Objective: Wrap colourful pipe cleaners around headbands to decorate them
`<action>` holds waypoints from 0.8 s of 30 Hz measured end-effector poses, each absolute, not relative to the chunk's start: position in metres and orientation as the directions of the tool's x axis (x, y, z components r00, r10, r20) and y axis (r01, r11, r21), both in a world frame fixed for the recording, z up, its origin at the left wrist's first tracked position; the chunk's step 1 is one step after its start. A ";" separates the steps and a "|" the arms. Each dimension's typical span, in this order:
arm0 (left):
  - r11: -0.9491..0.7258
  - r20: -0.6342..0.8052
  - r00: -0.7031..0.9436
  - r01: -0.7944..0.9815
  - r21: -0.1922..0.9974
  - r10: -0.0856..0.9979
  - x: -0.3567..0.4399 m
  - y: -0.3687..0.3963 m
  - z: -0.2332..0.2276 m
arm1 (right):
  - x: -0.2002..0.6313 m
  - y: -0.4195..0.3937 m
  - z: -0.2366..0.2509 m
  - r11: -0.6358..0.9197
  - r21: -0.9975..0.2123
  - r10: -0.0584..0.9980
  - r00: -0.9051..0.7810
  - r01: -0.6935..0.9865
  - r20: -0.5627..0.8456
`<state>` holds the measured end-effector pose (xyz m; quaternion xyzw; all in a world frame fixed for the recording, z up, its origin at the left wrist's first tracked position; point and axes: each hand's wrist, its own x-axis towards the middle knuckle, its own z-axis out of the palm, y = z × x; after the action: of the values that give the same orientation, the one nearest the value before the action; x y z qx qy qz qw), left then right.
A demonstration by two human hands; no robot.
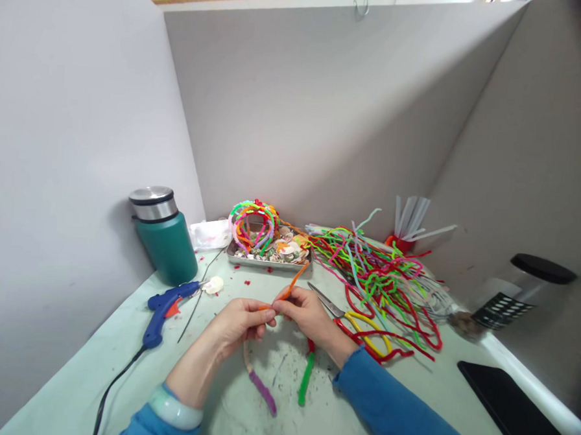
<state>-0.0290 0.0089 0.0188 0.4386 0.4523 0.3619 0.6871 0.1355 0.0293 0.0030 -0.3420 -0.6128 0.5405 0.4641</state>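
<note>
Pale counter (116,377) nearest; left hand (239,325) and right hand (305,312), both pinched on headband (257,378), winding orange pipe cleaner (294,281) (mid-counter). Likely to unravel if pinch slackens; glue gun (166,305) close by.

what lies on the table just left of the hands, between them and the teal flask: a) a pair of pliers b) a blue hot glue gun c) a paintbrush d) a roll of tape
b: a blue hot glue gun with an orange trigger lies on the pale green table, its black cord trailing toward the near edge, between the teal insulated flask with a steel lid and the left hand.
</note>
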 end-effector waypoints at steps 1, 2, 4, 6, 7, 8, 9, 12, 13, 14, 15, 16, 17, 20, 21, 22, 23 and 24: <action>0.345 -0.298 0.336 -0.091 0.934 0.894 -0.029 0.009 0.020 | 0.136 0.029 0.003 0.180 -0.981 0.926 -0.324 -0.069 0.193; 0.339 -0.292 0.348 -0.082 0.937 0.891 -0.030 0.008 0.021 | 0.136 0.029 0.004 0.178 -0.982 0.932 -0.309 -0.056 0.186; 0.337 -0.287 0.376 -0.075 0.938 0.881 -0.032 0.008 0.025 | 0.137 0.029 0.006 0.173 -0.984 0.945 -0.276 -0.035 0.176; 0.339 -0.290 0.371 -0.074 0.938 0.882 -0.033 0.008 0.028 | 0.139 0.030 0.007 0.171 -0.985 0.953 -0.249 -0.026 0.172; 0.341 -0.296 0.351 -0.071 0.937 0.888 -0.034 0.008 0.029 | 0.139 0.030 0.008 0.171 -0.985 0.955 -0.242 -0.024 0.171; 0.341 -0.303 0.326 -0.066 0.938 0.896 -0.035 0.008 0.030 | 0.139 0.029 0.008 0.172 -0.985 0.955 -0.240 -0.023 0.172; 0.343 -0.311 0.303 -0.060 0.937 0.901 -0.035 0.008 0.030 | 0.139 0.029 0.008 0.174 -0.984 0.955 -0.242 -0.024 0.174; 0.358 -0.324 0.291 -0.069 0.931 0.900 -0.034 0.009 0.028 | 0.138 0.028 0.009 0.182 -0.983 0.949 -0.254 -0.032 0.184; 0.363 -0.325 0.301 -0.078 0.929 0.896 -0.033 0.009 0.027 | 0.137 0.027 0.009 0.183 -0.983 0.949 -0.254 -0.036 0.186; 0.366 -0.324 0.313 -0.085 0.927 0.893 -0.033 0.009 0.027 | 0.137 0.027 0.009 0.182 -0.983 0.950 -0.251 -0.038 0.186; 0.367 -0.322 0.325 -0.087 0.926 0.889 -0.032 0.009 0.026 | 0.136 0.026 0.009 0.181 -0.983 0.951 -0.247 -0.040 0.185; 0.367 -0.319 0.337 -0.085 0.927 0.886 -0.031 0.009 0.025 | 0.136 0.026 0.009 0.180 -0.983 0.952 -0.244 -0.042 0.184; 0.365 -0.316 0.352 -0.081 0.927 0.881 -0.031 0.009 0.024 | 0.136 0.025 0.010 0.179 -0.983 0.953 -0.242 -0.045 0.185; 0.357 -0.303 0.383 -0.076 0.931 0.872 -0.031 0.009 0.021 | 0.136 0.025 0.010 0.179 -0.982 0.952 -0.242 -0.055 0.187; 0.353 -0.299 0.384 -0.076 0.933 0.873 -0.030 0.008 0.020 | 0.136 0.025 0.011 0.179 -0.982 0.951 -0.243 -0.060 0.188; 0.348 -0.296 0.379 -0.075 0.935 0.877 -0.030 0.008 0.020 | 0.135 0.025 0.011 0.178 -0.982 0.951 -0.245 -0.066 0.189; 0.342 -0.294 0.366 -0.072 0.937 0.883 -0.030 0.008 0.020 | 0.135 0.025 0.011 0.177 -0.981 0.951 -0.245 -0.074 0.190; 0.335 -0.292 0.351 -0.066 0.940 0.890 -0.030 0.008 0.020 | 0.134 0.025 0.011 0.175 -0.981 0.950 -0.247 -0.082 0.190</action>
<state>-0.0296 0.0077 0.0199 0.4583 0.4493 0.3503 0.6822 0.1345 0.0251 0.0114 -0.3687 -0.5890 0.5258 0.4906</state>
